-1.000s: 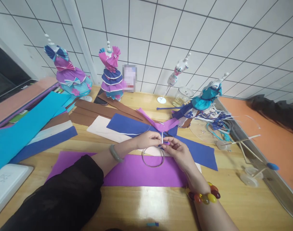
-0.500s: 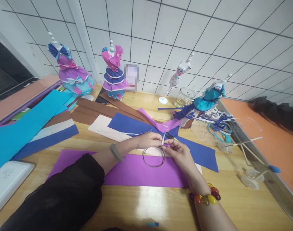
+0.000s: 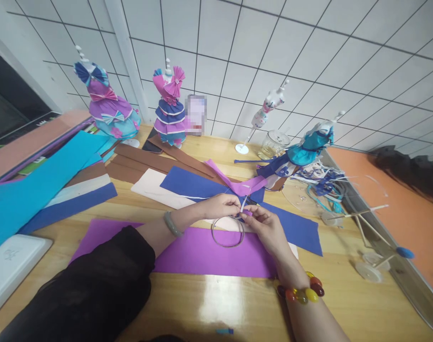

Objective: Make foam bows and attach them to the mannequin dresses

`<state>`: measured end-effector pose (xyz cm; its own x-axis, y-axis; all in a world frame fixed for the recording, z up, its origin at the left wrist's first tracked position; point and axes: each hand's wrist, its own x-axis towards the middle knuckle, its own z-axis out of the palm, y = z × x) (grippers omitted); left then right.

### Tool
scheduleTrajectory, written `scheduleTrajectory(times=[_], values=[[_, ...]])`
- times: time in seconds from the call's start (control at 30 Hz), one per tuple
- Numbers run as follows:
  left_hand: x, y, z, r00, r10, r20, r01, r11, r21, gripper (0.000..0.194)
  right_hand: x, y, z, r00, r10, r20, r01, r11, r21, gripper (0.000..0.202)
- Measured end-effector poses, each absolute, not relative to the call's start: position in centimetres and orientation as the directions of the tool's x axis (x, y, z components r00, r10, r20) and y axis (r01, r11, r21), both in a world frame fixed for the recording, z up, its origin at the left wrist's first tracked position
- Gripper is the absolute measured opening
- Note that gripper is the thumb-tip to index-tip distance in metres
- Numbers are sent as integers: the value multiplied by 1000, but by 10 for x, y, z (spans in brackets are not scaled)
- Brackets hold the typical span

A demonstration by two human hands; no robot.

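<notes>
Fingertip to fingertip, my two hands meet over the middle of the table. My left hand is closed in a pinch at a narrow white strip that sticks up between the hands. My right hand pinches a small folded purple piece, with its fingers bent. Just below the fingertips is a thin grey ring; whether it hangs from the fingers or lies on the sheet I cannot tell. Under my wrists lies a wide purple sheet. Dark blue strips and a pale pink strip lie behind.
Small dress forms in layered dresses stand along the tiled wall, near a bare white form and a glass jar. Turquoise strips and a white box are at left. A stick frame stands right.
My fingers have shifted slightly around the white strip and the purple piece. My left hand has risen a little; the ring stays below the fingers.
</notes>
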<state>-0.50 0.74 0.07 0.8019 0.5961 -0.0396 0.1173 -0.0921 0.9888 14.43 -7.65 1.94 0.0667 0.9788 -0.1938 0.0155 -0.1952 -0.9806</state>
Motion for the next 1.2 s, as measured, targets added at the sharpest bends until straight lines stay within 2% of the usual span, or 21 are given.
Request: scheduleTrajectory(times=[0.27, 0.6, 0.7, 0.83, 0.97, 1.1, 1.2], values=[[-4, 9, -3, 791, 611, -26, 19, 17, 1000, 12, 141, -74, 23, 111, 981, -159, 53, -165, -985, 22], [-1, 12, -7, 733, 676, -71, -5, 110, 994, 19, 139, -76, 26, 93, 979, -183, -3, -183, -983, 18], [-1, 10, -5, 727, 684, -50, -19, 93, 995, 20, 141, -76, 23, 91, 981, -173, -19, -172, -985, 18], [-3, 3, 0, 697, 712, 89, -16, -109, 994, 21, 147, -75, 15, 116, 977, -178, -45, -174, -984, 19], [-5, -2, 6, 618, 738, 272, 69, -395, 916, 22, 151, -74, 10, 123, 973, -195, -104, -183, -978, 19], [-7, -4, 10, 596, 634, 493, 132, -683, 718, 22, 151, -74, 10, 112, 976, -188, -128, -173, -977, 17], [-7, -3, 11, 640, 514, 571, 166, -818, 551, 15, 151, -74, 11, 105, 977, -187, -133, -172, -976, 16]])
